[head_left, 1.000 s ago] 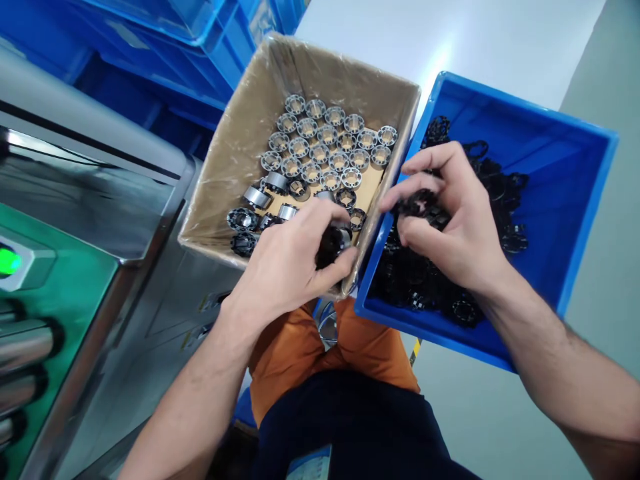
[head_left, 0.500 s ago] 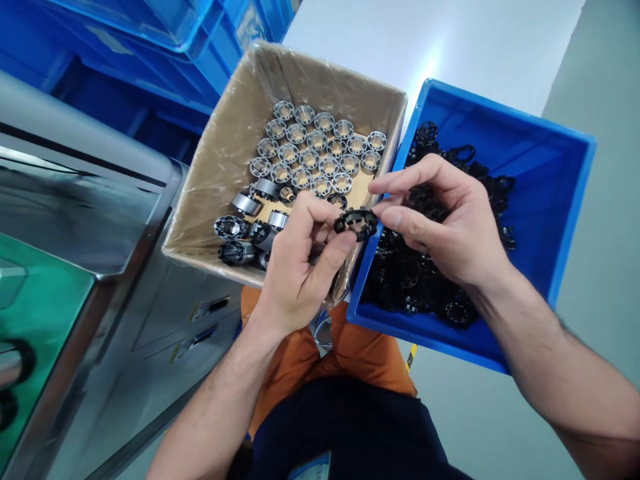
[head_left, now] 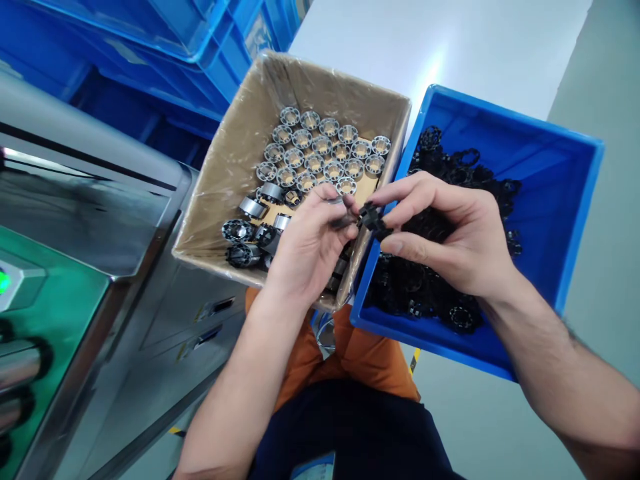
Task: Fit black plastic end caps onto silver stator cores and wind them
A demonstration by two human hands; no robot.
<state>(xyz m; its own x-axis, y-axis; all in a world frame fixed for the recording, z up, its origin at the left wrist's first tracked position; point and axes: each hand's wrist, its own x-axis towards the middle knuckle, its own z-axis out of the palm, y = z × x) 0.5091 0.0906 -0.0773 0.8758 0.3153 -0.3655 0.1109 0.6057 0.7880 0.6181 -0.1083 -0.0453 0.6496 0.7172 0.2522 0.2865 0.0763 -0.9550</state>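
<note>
My right hand (head_left: pixel 445 233) pinches a black notched plastic ring (head_left: pixel 373 220) between thumb and fingertips, above the meeting rims of two containers. Close by on the left, the curled fingers of my left hand (head_left: pixel 310 243) reach the ring's near side. A dark grey patch shows between those fingers, too blurred to name. Below my left hand stands a plastic-lined cardboard box (head_left: pixel 215 160), holding rows of upright metal cores (head_left: pixel 314 163) with notched rims. Several more cores lie tipped at its near end, including a silver one (head_left: pixel 253 207). My left hand hides part of that end.
Beneath my right hand, a blue bin (head_left: pixel 543 200) holds a heap of black rings (head_left: pixel 463 317). Stacked blue crates (head_left: pixel 210 73) stand at the upper left. A metal machine (head_left: pixel 150 200) with a green surface (head_left: pixel 65 287) borders the left side. A white table (head_left: pixel 380 40) lies beyond.
The black ring has turned from face-up to nearly edge-on and shifted slightly right, into my right fingertips. My left fingers have curled inward. The whole view has shifted a little.
</note>
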